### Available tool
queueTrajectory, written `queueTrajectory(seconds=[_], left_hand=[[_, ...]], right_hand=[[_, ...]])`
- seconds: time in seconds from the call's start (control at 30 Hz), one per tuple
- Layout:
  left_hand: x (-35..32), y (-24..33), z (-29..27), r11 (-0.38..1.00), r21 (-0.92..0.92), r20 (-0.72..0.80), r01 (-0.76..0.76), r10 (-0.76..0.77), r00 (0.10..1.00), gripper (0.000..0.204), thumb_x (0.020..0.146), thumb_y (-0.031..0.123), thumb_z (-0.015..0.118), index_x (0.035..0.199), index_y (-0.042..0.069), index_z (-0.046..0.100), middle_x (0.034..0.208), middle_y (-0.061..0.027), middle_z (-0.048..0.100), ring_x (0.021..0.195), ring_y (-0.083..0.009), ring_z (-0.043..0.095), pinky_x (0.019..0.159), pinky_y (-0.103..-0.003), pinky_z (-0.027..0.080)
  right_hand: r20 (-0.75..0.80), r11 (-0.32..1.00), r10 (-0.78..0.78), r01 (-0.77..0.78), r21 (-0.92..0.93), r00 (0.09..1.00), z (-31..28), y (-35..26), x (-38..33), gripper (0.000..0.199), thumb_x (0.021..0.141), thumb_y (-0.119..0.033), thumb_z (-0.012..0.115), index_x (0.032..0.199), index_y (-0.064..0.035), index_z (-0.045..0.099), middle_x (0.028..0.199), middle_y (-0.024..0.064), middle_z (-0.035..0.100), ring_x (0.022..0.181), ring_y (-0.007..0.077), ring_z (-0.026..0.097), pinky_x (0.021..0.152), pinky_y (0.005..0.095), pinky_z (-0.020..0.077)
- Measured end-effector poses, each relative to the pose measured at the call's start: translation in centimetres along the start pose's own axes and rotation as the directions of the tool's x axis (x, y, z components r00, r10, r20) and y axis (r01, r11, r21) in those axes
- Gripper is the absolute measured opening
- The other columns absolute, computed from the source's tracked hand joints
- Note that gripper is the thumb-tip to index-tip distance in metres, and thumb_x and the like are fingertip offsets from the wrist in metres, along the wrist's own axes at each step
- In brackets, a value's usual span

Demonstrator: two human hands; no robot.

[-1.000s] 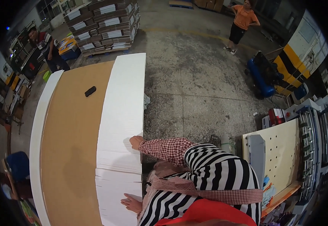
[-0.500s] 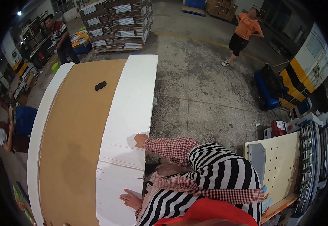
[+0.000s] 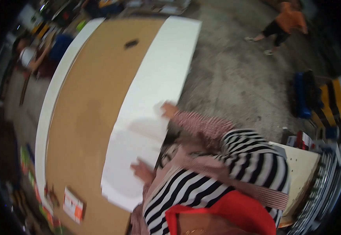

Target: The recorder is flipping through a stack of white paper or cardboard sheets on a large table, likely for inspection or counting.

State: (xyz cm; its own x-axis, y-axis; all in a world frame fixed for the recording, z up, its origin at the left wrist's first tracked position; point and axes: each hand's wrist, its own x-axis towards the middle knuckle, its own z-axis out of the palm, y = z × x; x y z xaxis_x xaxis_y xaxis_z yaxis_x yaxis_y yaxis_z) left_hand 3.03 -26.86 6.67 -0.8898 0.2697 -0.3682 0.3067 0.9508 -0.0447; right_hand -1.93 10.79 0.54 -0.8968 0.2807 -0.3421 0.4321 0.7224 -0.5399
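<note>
White flat sheets (image 3: 156, 74), seemingly thin card, lie in a long strip along the near side of a brown-topped table (image 3: 88, 117). On the lower part of this strip rests my left hand (image 3: 142, 170), its fingers spread and nothing in it. Farther up, my right hand (image 3: 169, 109) touches the sheets at their edge nearest my body; motion blur hides how its fingers are set. Both sleeves are red-and-white checked. Blur also hides the separate sheet edges.
A small black object (image 3: 131, 43) lies on the brown top, and an orange-and-white box (image 3: 73, 205) sits at its lower left. A white strip (image 3: 56, 98) borders the far side. One person (image 3: 31, 58) is at the left; another in orange (image 3: 290, 19) stands beyond the grey floor.
My view has turned, so the table sits higher and farther right in the picture. The orange-and-white box has come into sight. Both hands stay at the white sheets.
</note>
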Motion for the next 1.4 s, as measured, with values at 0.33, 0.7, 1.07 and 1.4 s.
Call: queueTrajectory(seconds=[0.33, 0.7, 1.07, 1.4], left_hand=[[-1.1, 1.1, -3.5, 0.995, -0.082, 0.01, -0.052, 0.053, 0.999, 0.12, 0.062, 0.041, 0.087, 0.153, 0.014, 0.015, 0.148, -0.0368, 0.019, 0.139, -0.0518, 0.019, 0.103, -0.06, 0.033], [-1.8, 1.1, -3.1, 0.999, -0.022, 0.023, -0.041, 0.042, 0.999, 0.125, 0.06, 0.048, 0.088, 0.154, 0.016, 0.013, 0.149, -0.0371, 0.016, 0.141, -0.0505, 0.017, 0.106, -0.062, 0.029], [-2.5, 1.3, -2.6, 0.998, -0.064, 0.001, -0.021, 0.021, 1.0, 0.122, 0.062, 0.045, 0.087, 0.154, 0.018, 0.011, 0.149, -0.0367, 0.015, 0.141, -0.0506, 0.015, 0.106, -0.062, 0.028], [-2.8, 1.0, -2.7, 0.997, -0.077, -0.056, -0.023, 0.019, 0.998, 0.117, 0.063, 0.047, 0.085, 0.154, 0.022, 0.016, 0.15, -0.0357, 0.015, 0.141, -0.0512, 0.016, 0.103, -0.065, 0.028]], right_hand=[[-0.188, 0.944, 0.093, -0.027, 0.328, 0.978, -2.2, 0.6, -1.8, 0.024, 0.083, -0.015, 0.069, 0.105, -0.0041, 0.07, 0.097, 0.014, 0.062, 0.091, 0.027, 0.063, 0.081, 0.0378, 0.0509], [-0.105, 0.942, 0.164, -0.124, 0.311, 0.981, -4.6, -2.3, -1.9, 0.031, 0.081, -0.03, 0.074, 0.094, -0.0019, 0.069, 0.097, 0.0163, 0.069, 0.087, 0.0276, 0.066, 0.079, 0.0386, 0.0521], [-0.018, 0.999, -0.001, 0.002, 0.052, 1.0, -3.3, -0.8, 1.2, 0.031, 0.084, -0.035, 0.068, 0.082, -0.004, 0.068, 0.077, 0.0132, 0.067, 0.075, 0.0304, 0.064, 0.07, 0.0432, 0.0499], [0.016, 0.993, -0.022, 0.02, 0.113, 1.0, -3.7, 0.4, 1.6, 0.033, 0.085, -0.038, 0.064, 0.082, -0.0055, 0.07, 0.072, 0.0129, 0.065, 0.069, 0.0293, 0.061, 0.067, 0.0435, 0.048]])
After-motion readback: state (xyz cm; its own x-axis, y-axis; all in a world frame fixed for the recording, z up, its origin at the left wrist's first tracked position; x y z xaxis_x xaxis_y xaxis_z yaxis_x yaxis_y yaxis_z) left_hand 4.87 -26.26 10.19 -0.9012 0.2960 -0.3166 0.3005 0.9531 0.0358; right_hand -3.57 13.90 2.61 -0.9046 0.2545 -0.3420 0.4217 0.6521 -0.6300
